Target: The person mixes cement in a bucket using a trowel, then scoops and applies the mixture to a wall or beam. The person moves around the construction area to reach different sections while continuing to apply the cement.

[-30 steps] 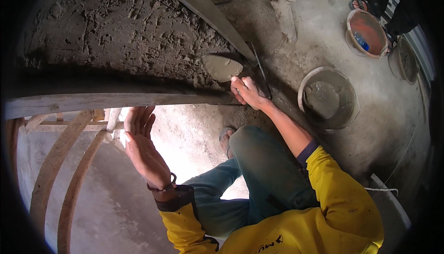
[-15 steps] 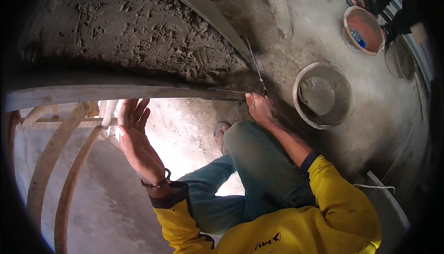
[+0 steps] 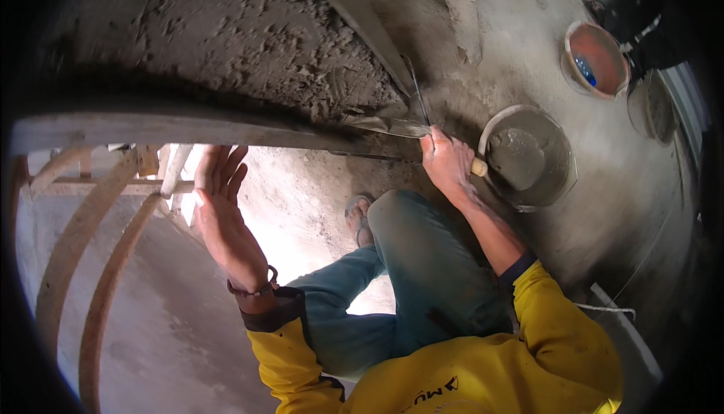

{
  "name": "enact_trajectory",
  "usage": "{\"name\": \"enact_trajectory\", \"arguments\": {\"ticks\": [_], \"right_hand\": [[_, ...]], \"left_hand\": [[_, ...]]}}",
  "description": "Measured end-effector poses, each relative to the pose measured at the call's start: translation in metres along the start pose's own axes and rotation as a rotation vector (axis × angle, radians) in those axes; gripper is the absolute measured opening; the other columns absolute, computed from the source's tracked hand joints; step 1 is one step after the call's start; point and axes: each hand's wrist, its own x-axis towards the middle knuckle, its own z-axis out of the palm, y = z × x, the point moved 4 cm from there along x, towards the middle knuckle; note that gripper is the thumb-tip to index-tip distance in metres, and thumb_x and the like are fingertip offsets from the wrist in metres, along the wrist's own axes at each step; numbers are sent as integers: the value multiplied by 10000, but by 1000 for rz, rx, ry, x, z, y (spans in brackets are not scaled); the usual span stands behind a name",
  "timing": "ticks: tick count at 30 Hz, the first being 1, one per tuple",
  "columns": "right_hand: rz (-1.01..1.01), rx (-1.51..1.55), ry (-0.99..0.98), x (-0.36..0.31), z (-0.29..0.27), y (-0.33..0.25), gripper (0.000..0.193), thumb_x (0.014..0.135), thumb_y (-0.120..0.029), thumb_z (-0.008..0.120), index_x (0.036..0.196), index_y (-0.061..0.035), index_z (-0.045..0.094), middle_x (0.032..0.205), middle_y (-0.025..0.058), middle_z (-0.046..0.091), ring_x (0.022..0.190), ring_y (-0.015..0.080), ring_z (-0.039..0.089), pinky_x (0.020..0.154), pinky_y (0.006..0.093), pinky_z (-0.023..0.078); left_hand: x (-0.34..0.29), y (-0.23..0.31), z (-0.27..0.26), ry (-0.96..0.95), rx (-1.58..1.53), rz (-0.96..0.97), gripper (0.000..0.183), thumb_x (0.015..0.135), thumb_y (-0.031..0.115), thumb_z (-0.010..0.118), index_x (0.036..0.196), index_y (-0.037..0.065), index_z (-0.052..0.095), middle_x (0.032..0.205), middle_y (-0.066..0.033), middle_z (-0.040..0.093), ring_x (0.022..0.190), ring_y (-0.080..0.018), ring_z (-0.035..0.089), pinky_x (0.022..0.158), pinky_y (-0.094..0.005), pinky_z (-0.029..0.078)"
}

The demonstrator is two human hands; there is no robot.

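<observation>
My right hand [image 3: 446, 159] is closed round a trowel [image 3: 386, 125]; the pale end of its handle sticks out toward the bucket. The flat metal blade points left, at the near right edge of the rough grey mortar [image 3: 249, 33]. A long straight wooden board [image 3: 173, 129] borders that mortar on my side. My left hand [image 3: 222, 203] is raised with its fingers stretched out. Its fingertips reach up to the board's lower edge, and whether they press on it I cannot tell.
A bucket of wet grey mortar [image 3: 528, 157] stands right of my right hand. Farther right are a reddish bucket [image 3: 599, 59] with something blue inside, another bucket [image 3: 652, 108] and a person's dark-clothed legs [image 3: 641, 22]. Wooden poles [image 3: 113, 286] rise at left. A second board [image 3: 354, 22] borders the mortar's far side.
My right hand has moved slightly up and right from the board's end, and the trowel's blade and handle now show. My left hand stays nearly in place. The view has shifted a little.
</observation>
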Motion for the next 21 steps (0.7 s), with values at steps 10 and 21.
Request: {"name": "enact_trajectory", "arguments": {"ticks": [10, 21], "right_hand": [[-590, -257, -58, 77, -61, -4, 175, 882, -220, 581, 920, -51, 606, 832, 135, 674, 818, 339, 645, 706, 483, 496], [-674, -216, -71, 95, -13, 4, 182, 896, -235, 564, 885, -58, 603, 846, 131, 690, 850, 341, 633, 725, 480, 501]], "left_hand": [[-2, 9, -9, 5, 46, 19, 690, 1002, 525, 265, 1388, -15, 454, 1340, -185, 538, 1218, -288, 532, 1044, -410, 378], [-13, 16, -15, 9, 86, 0, 705, 1011, 525, 224, 1392, -26, 445, 1349, -194, 538, 1230, -300, 528, 1040, -412, 381]]}}
